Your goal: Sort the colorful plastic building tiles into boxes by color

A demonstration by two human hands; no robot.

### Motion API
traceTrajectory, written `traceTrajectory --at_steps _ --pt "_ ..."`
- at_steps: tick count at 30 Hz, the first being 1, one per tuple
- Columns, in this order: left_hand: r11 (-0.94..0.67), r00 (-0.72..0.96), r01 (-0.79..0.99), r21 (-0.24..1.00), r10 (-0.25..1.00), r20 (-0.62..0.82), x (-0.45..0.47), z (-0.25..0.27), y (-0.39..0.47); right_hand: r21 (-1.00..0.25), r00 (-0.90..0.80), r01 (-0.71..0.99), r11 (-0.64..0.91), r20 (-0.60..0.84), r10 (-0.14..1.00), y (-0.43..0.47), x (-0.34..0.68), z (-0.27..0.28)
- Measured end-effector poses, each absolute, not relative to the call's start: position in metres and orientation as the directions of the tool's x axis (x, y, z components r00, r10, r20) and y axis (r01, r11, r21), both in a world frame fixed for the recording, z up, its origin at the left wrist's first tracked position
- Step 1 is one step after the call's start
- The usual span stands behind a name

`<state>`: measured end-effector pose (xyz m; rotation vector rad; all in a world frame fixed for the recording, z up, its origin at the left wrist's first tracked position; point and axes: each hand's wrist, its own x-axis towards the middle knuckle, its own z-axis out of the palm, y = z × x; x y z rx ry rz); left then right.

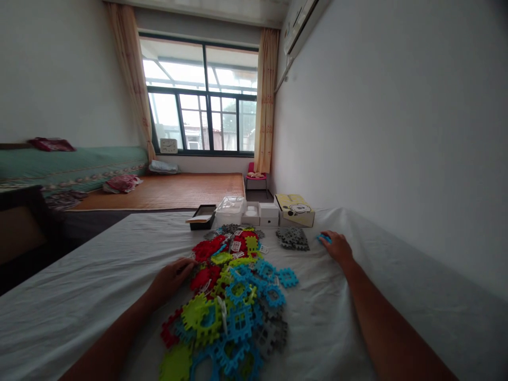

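A heap of interlocking plastic building pieces in blue [239, 325], lime green [177, 362] and red [206, 248] runs down the middle of the cloth-covered table. My left hand [172, 278] rests at the heap's left edge, its fingertips beside the red pieces and slightly apart. Further right, my right hand [337, 246] pinches a small blue building piece [324, 238] close to the table. A stack of grey building pieces [292, 238] lies just left of that hand. More grey pieces [270, 336] and small white window-like pieces [235, 246] show among the heap.
Along the table's far edge stand a black box [203, 217], a clear plastic container [230, 210], white boxes [269, 214] and a yellow cartoon box [296, 210]. Creased pale cloth [99, 270] covers the table. Beyond are a bed [190, 188] and a pink chair [256, 174]; a wall rises at right.
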<state>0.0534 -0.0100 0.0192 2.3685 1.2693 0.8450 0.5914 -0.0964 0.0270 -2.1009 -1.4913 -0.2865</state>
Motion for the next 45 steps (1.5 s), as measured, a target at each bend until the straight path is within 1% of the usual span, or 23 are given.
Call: traceTrajectory --at_steps 1,3,4,5,6,7,11,14,15,16,17,18,20,22,24,27,30,32,34,36,37,40,45 --pt "-0.551 0.429 0.642 0.533 0.834 0.347 0.054 0.02 -0.011 -0.337 0.275 0.932 -0.136 0.41 0.87 -0.095 0.581 0.033" --pt "-0.551 0.431 0.64 0.535 0.834 0.344 0.055 0.022 -0.012 -0.474 -0.008 0.874 0.106 0.204 0.979 -0.094 0.557 0.042" --pt "-0.553 0.435 0.639 0.534 0.833 0.342 0.056 0.023 -0.013 -0.554 -0.179 0.809 0.197 0.088 0.98 -0.094 0.545 0.046" --pt "-0.555 0.438 0.639 0.533 0.831 0.341 0.056 0.024 -0.013 -0.618 -0.326 0.745 0.25 -0.011 0.945 -0.095 0.533 0.048" --pt "-0.558 0.441 0.638 0.53 0.83 0.341 0.056 0.024 -0.013 -0.651 -0.422 0.708 0.273 -0.082 0.903 -0.097 0.522 0.05" --pt "-0.56 0.444 0.638 0.528 0.828 0.342 0.056 0.024 -0.013 -0.65 -0.459 0.708 0.278 -0.123 0.88 -0.098 0.513 0.051" --pt "-0.572 0.452 0.634 0.52 0.82 0.352 0.055 0.022 -0.013 -0.584 -0.391 0.778 0.232 -0.161 0.906 -0.102 0.501 0.052" --pt "-0.572 0.449 0.63 0.525 0.82 0.355 0.055 0.022 -0.013 -0.665 -0.33 0.728 0.167 -0.127 0.935 -0.101 0.519 0.051" --pt "-0.569 0.449 0.629 0.529 0.822 0.351 0.055 0.022 -0.013 -0.711 -0.274 0.689 0.141 -0.076 0.959 -0.101 0.529 0.05" --pt "-0.565 0.449 0.629 0.535 0.825 0.344 0.055 0.022 -0.013 -0.744 -0.156 0.661 0.1 -0.006 0.988 -0.1 0.541 0.048" --pt "-0.56 0.448 0.628 0.54 0.828 0.337 0.055 0.023 -0.014 -0.762 0.016 0.646 0.043 0.07 0.997 -0.1 0.554 0.044" --pt "-0.556 0.448 0.627 0.545 0.83 0.331 0.055 0.023 -0.014 -0.766 0.208 0.642 -0.025 0.142 0.968 -0.099 0.567 0.04" --pt "-0.549 0.444 0.627 0.552 0.835 0.325 0.055 0.023 -0.014 -0.749 0.508 0.642 -0.165 0.253 0.824 -0.1 0.591 0.029" --pt "-0.544 0.439 0.628 0.557 0.838 0.323 0.055 0.023 -0.013 -0.724 0.624 0.643 -0.25 0.306 0.719 -0.1 0.608 0.019" --pt "-0.538 0.433 0.628 0.562 0.842 0.322 0.055 0.023 -0.013 -0.71 0.648 0.65 -0.271 0.332 0.685 -0.1 0.616 0.014" --pt "-0.538 0.427 0.629 0.562 0.842 0.329 0.056 0.024 -0.014 -0.697 0.629 0.678 -0.234 0.385 0.675 -0.096 0.609 0.019" --pt "-0.538 0.429 0.638 0.551 0.842 0.326 0.057 0.026 -0.016 -0.682 0.502 0.723 -0.109 0.41 0.762 -0.089 0.576 0.033" --pt "-0.54 0.43 0.64 0.546 0.841 0.327 0.057 0.027 -0.016 -0.673 0.306 0.739 0.026 0.369 0.877 -0.086 0.543 0.04" --pt "-0.546 0.431 0.636 0.546 0.838 0.336 0.057 0.026 -0.016 -0.674 -0.003 0.711 0.201 0.283 0.959 -0.085 0.506 0.042" --pt "-0.55 0.432 0.629 0.549 0.835 0.342 0.056 0.025 -0.015 -0.673 -0.279 0.655 0.344 0.208 0.938 -0.087 0.474 0.039" --pt "-0.551 0.434 0.626 0.551 0.834 0.341 0.056 0.025 -0.015 -0.662 -0.35 0.642 0.385 0.193 0.917 -0.088 0.462 0.036" --pt "-0.549 0.438 0.623 0.557 0.835 0.334 0.055 0.024 -0.016 -0.621 -0.344 0.68 0.391 0.201 0.917 -0.088 0.446 0.028" --pt "-0.545 0.441 0.622 0.562 0.837 0.324 0.055 0.026 -0.016 -0.711 -0.29 0.636 0.302 0.142 0.946 -0.084 0.455 0.022"
